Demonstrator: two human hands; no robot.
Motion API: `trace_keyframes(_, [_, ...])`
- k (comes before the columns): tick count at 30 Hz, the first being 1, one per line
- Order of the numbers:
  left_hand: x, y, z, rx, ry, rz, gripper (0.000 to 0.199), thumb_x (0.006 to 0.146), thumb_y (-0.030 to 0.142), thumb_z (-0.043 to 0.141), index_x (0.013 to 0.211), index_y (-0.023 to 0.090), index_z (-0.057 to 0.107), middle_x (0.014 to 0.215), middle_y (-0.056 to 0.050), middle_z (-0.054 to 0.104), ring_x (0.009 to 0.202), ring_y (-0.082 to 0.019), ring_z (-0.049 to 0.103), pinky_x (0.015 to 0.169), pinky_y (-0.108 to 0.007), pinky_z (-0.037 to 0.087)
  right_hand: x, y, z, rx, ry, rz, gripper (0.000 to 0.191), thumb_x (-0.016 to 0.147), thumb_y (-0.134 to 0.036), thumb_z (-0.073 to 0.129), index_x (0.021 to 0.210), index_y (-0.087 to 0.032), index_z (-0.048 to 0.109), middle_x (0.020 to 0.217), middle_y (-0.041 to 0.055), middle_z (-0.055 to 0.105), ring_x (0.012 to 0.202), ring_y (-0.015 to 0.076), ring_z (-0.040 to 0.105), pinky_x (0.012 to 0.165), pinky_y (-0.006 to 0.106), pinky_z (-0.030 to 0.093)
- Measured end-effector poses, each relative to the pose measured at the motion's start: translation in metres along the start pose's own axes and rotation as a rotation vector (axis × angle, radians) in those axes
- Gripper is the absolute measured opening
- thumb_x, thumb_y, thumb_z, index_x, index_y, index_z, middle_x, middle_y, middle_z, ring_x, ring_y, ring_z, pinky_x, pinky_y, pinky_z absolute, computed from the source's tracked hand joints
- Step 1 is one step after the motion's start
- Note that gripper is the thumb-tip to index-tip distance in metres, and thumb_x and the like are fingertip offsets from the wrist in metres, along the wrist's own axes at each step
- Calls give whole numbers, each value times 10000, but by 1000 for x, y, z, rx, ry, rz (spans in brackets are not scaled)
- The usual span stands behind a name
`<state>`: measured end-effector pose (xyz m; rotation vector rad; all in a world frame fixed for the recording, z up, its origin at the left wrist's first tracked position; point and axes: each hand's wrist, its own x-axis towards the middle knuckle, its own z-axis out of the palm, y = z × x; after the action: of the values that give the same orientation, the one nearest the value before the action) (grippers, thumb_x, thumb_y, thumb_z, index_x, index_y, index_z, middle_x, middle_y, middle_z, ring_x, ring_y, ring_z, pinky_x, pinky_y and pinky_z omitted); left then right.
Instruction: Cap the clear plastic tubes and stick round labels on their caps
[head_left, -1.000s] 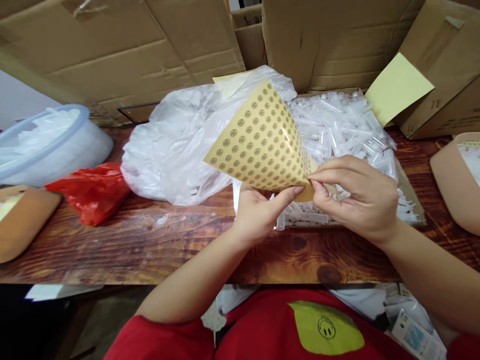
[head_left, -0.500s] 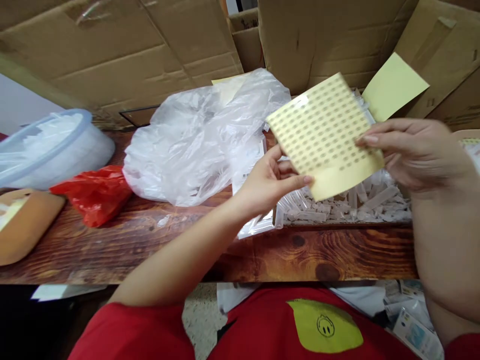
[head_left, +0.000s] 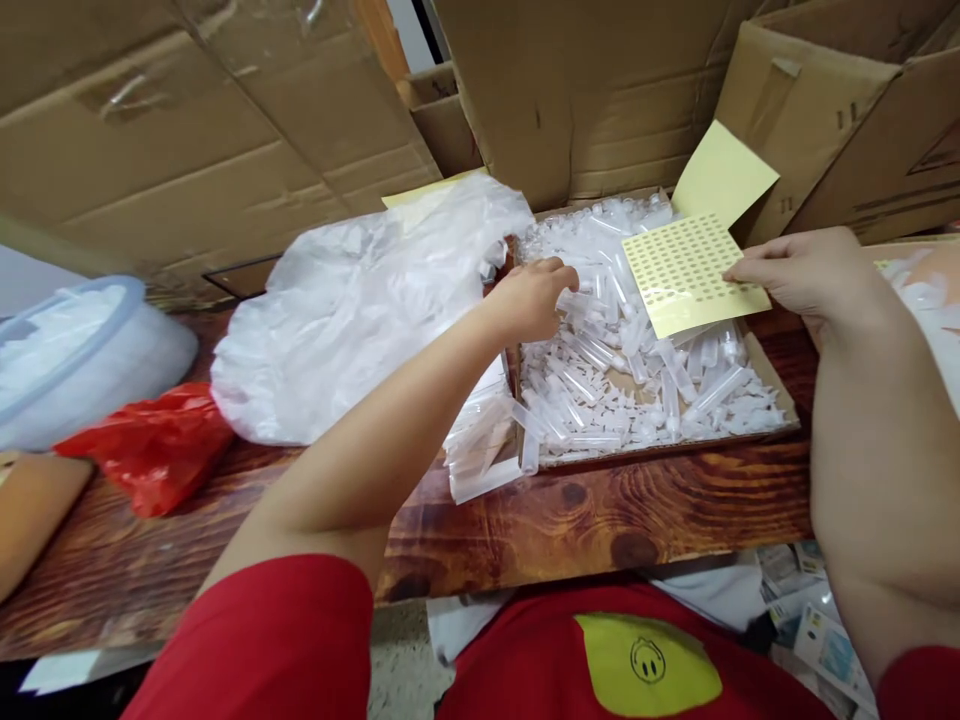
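Observation:
My right hand (head_left: pixel 799 275) is closed on the right edge of a yellow sticker sheet (head_left: pixel 694 270) with rows of small printed marks. The sheet hangs tilted over a shallow cardboard tray (head_left: pixel 772 375). Loose clear plastic tubes (head_left: pixel 592 350) and small white pieces (head_left: pixel 637 408) fill much of this tray. At its left side, my left hand (head_left: pixel 536 298) is among the tubes, back of the hand up and fingers curled. Its fingertips are partly hidden, and what they grip, if anything, cannot be made out.
A crumpled clear plastic bag (head_left: pixel 360 310) lies left of the tray, with a red bag (head_left: pixel 154 440) and a blue-rimmed tub (head_left: pixel 124 330) beyond. Another yellow sheet (head_left: pixel 724 175) leans behind the tray. Cardboard boxes (head_left: pixel 615 90) stand along the back of the wooden table (head_left: pixel 600 520).
My left hand has let go of the sticker sheet and moved to the tubes in the tray. The right hand still holds the sheet, now lower in the tilted view.

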<state>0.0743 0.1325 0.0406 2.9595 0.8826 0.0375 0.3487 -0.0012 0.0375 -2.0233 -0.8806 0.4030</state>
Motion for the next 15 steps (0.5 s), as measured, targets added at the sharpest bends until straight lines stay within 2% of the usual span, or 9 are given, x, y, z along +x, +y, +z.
trace_keyframes(2, [7, 5, 6, 87, -37, 19, 612, 713, 58, 586, 1319, 143, 616, 1341, -168, 602, 1281, -353, 563, 1029, -467, 476, 6, 3, 4, 79, 30, -14, 150, 662, -124, 848, 804, -84, 819, 744, 31, 712, 598, 77, 500, 641, 317, 399])
trace_keyframes(5, [14, 10, 13, 174, -44, 43, 574, 745, 69, 569, 1311, 150, 613, 1337, -179, 586, 1270, -357, 544, 986, -460, 466, 14, 5, 8, 198, 104, -14, 104, 576, -18, 833, 648, -77, 787, 749, 58, 737, 590, 83, 535, 607, 323, 383])
trace_keyframes(9, [19, 6, 14, 184, -37, 30, 443, 815, 63, 492, 1231, 132, 626, 1316, -206, 591, 1264, -364, 524, 1005, -483, 425, 18, 3, 11, 284, 181, -201, 203, 581, 37, 817, 537, -150, 754, 809, 66, 773, 716, 139, 653, 694, 323, 470])
trace_keyframes(10, [19, 3, 13, 142, -8, 16, 388, 833, 76, 487, 1188, 129, 637, 1303, -215, 597, 1263, -371, 517, 1023, -498, 412, 17, 2, 12, 278, 189, -262, 214, 608, 30, 812, 552, -170, 762, 835, 65, 778, 768, 155, 676, 742, 328, 495])
trace_keyframes(12, [16, -3, 10, -32, 123, -28, 244, 873, 141, 510, 1069, 151, 655, 1255, -208, 616, 1242, -369, 517, 1064, -512, 389, 10, -2, 14, 257, 196, -398, 205, 669, -2, 802, 619, -201, 784, 922, 78, 785, 857, 178, 697, 780, 333, 530])
trace_keyframes(14, [8, -2, 6, -350, 300, -93, 129, 919, 269, 548, 929, 192, 651, 1122, -155, 649, 1141, -327, 559, 1045, -474, 419, -4, -9, 16, 255, 200, -592, 166, 740, -59, 785, 711, -222, 793, 1018, 99, 776, 909, 194, 700, 729, 326, 554])
trace_keyframes(15, [1, 2, 3, -557, 373, -138, 188, 939, 359, 558, 863, 208, 641, 1019, -120, 652, 1045, -293, 583, 985, -437, 458, -14, -14, 19, 262, 203, -711, 144, 782, -94, 767, 755, -233, 788, 1047, 104, 768, 906, 196, 698, 687, 324, 558])
